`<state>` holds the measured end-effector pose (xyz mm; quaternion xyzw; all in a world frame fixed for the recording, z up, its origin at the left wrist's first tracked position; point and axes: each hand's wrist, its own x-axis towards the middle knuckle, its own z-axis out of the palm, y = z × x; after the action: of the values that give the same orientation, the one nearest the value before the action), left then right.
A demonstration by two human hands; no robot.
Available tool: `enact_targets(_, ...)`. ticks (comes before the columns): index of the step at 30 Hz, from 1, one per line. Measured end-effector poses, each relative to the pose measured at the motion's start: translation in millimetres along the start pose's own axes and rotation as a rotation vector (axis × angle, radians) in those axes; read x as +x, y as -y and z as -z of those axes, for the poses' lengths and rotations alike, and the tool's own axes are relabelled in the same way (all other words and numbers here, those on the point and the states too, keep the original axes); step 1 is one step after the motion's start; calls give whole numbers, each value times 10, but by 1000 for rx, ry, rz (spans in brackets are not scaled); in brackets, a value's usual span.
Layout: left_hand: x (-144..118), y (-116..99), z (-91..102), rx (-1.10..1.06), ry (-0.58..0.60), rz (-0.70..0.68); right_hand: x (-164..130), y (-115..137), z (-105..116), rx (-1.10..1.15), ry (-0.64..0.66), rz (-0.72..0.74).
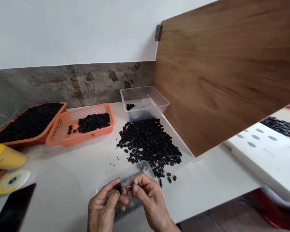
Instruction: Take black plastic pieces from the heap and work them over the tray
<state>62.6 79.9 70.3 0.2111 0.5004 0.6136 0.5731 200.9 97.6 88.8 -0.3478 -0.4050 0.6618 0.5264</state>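
Note:
Between the thumb and fingers of my left hand (106, 201) is a small black plastic piece (119, 188). My right hand (147, 196) pinches a metal screw (130, 186), its shank pointing left toward the black piece, with a dark end at my fingertips. The screw and the piece are a short gap apart. Under both hands stands a clear plastic box (145, 166) of small greyish parts, too blurred to name and partly covered by my hands. Just beyond it a big heap of black plastic pieces (149, 141) spreads over the white table (70, 180).
Two orange baskets (81, 140) with black pieces stand at the back left. Behind the heap is a clear bin (145, 100). A wooden panel (222, 74) rises on the right. At left lie a phone (13, 209), a tape roll (14, 182) and a yellow cup-like container (8, 157).

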Motion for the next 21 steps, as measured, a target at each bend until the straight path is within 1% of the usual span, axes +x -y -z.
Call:
enact_targets(4,-17,9,84,33,33,19,-20,1,-41,34,25,-28)
enact_targets(6,-32,19,140,58,38,-12,-27,2,-58,51,33,-48)
enact_targets(9,-69,34,219,128,52,-58,-36,2,-74,2,26,-75)
enact_targets(13,-102,35,290,234,36,-128,-57,14,-104,-34,29,-107)
enact_targets(17,-85,-2,305,236,91,-112,-81,18,-127,-19,53,-107)
enact_targets(21,-105,-68,225,206,98,-66,-85,-12,-122,-26,60,-125)
